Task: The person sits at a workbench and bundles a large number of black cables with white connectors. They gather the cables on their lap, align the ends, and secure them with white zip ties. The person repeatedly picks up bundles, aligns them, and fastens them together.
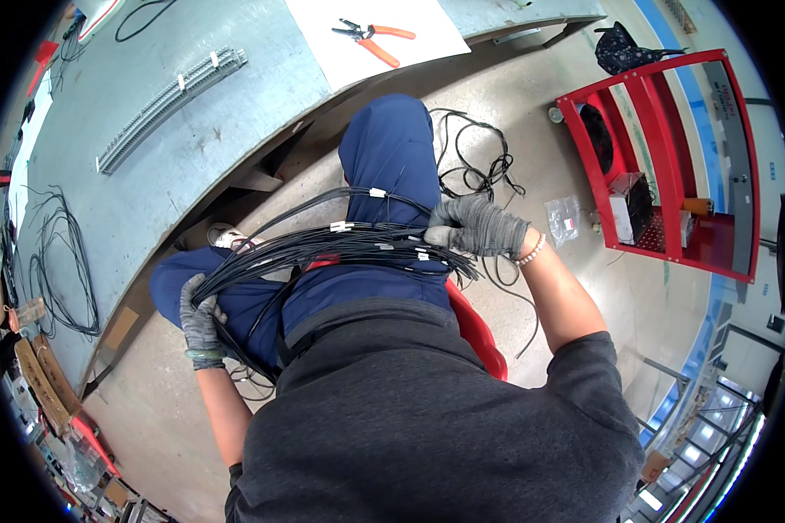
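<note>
A thick bundle of black cables (340, 244) lies across the lap of the seated person, running from beside the left thigh up to the right knee, with small white tags along it. The left hand (199, 318), in a grey knit glove, is closed around the bundle's lower end by the left thigh. The right hand (475, 227), gloved the same way and with a bead bracelet at the wrist, is curled over the bundle's other end, fingers pressing the strands together just beside the right leg. Past that hand the cable ends fan out loose.

The person sits on a red seat (475, 331), its edge showing under the right arm. More black cable (475, 157) lies in loose loops on the concrete floor (584, 288) just beyond the right knee, near a small clear bag (564, 218). The floor to the right of the hands is otherwise open up to a red shelf cart (663, 157), which stands well apart.

Ahead and to the left, the grey worktable (148, 192) runs close by the knees; its edge curves past the left leg, leaving only a narrow strip of floor on that side. On the table lie a grey slotted cable duct (170, 100), a white sheet (375, 39) bearing orange-handled pliers (375, 39), and another coil of black cable (57, 261) near the far left edge.
</note>
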The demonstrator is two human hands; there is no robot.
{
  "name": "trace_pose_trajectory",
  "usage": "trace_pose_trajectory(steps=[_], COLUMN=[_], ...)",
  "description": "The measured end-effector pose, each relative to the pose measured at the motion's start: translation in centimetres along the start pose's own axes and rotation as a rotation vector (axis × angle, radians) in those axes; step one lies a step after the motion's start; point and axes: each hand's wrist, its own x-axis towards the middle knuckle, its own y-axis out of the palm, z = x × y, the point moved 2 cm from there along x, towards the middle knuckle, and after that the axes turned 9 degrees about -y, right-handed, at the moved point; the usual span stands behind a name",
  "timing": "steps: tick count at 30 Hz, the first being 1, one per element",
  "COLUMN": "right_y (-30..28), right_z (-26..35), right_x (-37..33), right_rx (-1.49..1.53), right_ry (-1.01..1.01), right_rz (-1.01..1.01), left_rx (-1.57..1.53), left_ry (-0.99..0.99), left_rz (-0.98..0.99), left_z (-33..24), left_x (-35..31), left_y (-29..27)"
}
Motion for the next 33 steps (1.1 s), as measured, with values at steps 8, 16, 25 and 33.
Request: trace_pose_trajectory(steps=[8,16,25,33], right_y=[7.9,7.1,4.4,0.4], right_z=[-2.5,-1.9,-0.9,-1.2], right_x=[-2.3,-0.2,3.1,4.4], right_rx=[-0.366,-0.396,-0.41,-0.471], right_ry=[0.093,-0.082,-0.145,-0.116], right_rz=[-0.086,-0.418,-0.288,-0.497], left_rx=[-0.016,-0.028,0.01,0.058], left_ry=[-0.005,0.037,-0.012,-0.02], left_rz=[0.003,0.043,0.013,-0.024], left_z=[0.1,0.5,0.3,0.0], left_x=[-0.1,0.4,0.2,0.4], left_y=[-0.1,-0.4,-0.4,0.4])
